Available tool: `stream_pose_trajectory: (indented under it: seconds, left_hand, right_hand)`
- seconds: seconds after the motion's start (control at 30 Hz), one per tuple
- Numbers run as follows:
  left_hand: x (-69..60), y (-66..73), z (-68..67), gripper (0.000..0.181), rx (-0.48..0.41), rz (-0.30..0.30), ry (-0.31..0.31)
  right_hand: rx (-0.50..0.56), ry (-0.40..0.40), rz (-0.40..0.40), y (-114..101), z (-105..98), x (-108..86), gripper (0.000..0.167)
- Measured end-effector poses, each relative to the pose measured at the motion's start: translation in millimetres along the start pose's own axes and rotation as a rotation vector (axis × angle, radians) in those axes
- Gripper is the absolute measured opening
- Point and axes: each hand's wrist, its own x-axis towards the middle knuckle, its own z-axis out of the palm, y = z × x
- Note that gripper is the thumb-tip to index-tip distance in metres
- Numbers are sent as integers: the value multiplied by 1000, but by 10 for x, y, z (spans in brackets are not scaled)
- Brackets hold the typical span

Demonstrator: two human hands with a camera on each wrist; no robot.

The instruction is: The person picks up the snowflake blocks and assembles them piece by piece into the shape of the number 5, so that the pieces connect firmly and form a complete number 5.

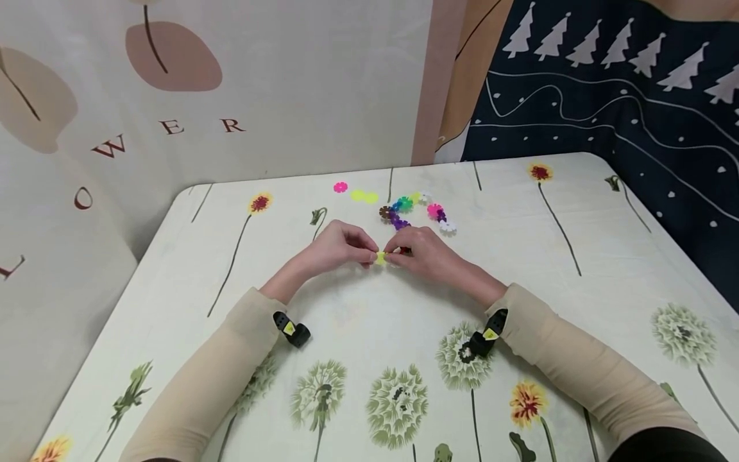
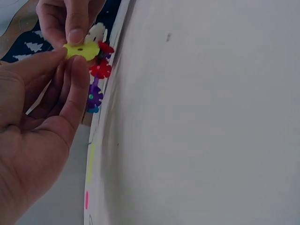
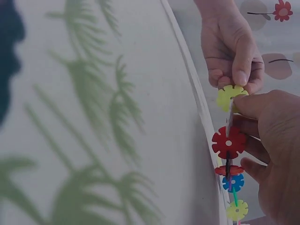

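Between the fingertips of my two hands, near the middle of the table, is a yellow notched plastic disc [image 1: 380,258]. My left hand [image 1: 335,247] pinches its left side with thumb and fingers. From the other side my right hand [image 1: 426,255] pinches the same disc, its thumb on the face in the left wrist view. A white notched disc [image 3: 229,123] seen edge-on meets the yellow one in the right wrist view, followed by a red disc [image 3: 228,143] and a blue disc [image 3: 233,182] in a linked chain. My right fingers partly hide the chain.
Beyond my hands the chain curves across the table with brown [image 1: 385,213], green [image 1: 405,204] and pink [image 1: 434,210] discs. A loose pink disc [image 1: 340,187] and yellow discs [image 1: 365,197] lie at the back left. A flower-printed cloth [image 1: 346,321] covers the table; curtains hang behind.
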Motion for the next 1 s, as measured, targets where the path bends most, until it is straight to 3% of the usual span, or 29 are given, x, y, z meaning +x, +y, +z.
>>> stream_pose_trajectory:
  seconds: [0.1,0.23,0.33,0.53,0.6,0.8,1.0]
  left_hand:
    - [85,-26,-54,19,-48,-20,62]
    - [291,-77,-140,22,-59,-62,213]
    - [481,-101,-219,23,31,-84,292]
    - [797,-181,-417,28,306,-88,392]
    - [868,-214,-466,33,347,-100,416]
    - [995,-280,-504,37,289,-148,448]
    - [1059,-280,-495,33,278,-150,458]
  right_hand:
    - [-5,-11,-4,13,-13,-10,5]
    - [-6,-24,-11,27,-23,-20,5]
    - [-7,-28,-10,28,-25,-24,5]
    - [4,-32,-4,24,-12,-16,6]
    - [11,-33,-8,27,-5,-15,6]
    - [29,-34,-2,39,6,-25,6]
    - [20,-17,-5,64,4,-43,7]
